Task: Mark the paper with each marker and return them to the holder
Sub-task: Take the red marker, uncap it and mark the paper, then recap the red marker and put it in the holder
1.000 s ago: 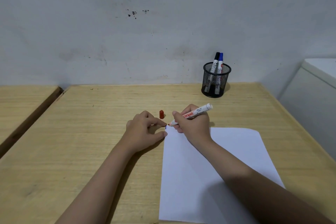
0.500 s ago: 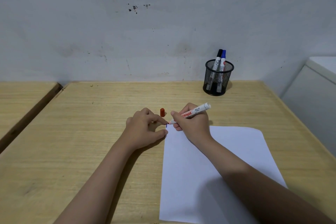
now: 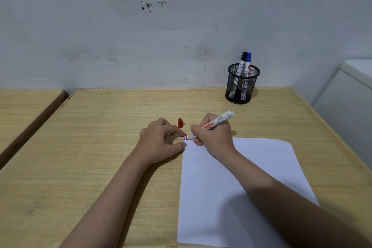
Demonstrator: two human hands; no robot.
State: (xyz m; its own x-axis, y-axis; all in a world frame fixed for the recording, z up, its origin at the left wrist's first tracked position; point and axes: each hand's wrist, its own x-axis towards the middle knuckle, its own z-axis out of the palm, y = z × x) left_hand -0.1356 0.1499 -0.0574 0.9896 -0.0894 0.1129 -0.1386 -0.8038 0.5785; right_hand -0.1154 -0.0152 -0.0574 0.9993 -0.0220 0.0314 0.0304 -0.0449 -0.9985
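A white sheet of paper (image 3: 237, 183) lies on the wooden table (image 3: 90, 157). My right hand (image 3: 213, 135) grips an uncapped red marker (image 3: 218, 122), its tip touching the paper's top left corner beside small blue and red marks. My left hand (image 3: 161, 139) rests on the table with thumb and forefinger pinning that corner. The marker's red cap (image 3: 180, 123) stands upright on the table just behind my left fingers. A black mesh holder (image 3: 242, 85) at the back right holds a black-capped marker (image 3: 242, 62) and a blue-capped marker (image 3: 248, 64).
A grey stained wall (image 3: 161, 26) rises right behind the table. A second wooden table (image 3: 24, 110) sits to the left across a narrow gap. A white cabinet (image 3: 350, 102) stands close to the table's right edge.
The marker tip has stayed at the paper's corner and a red mark now shows beside the blue one. Both hands have barely moved; the camera has shifted slightly.
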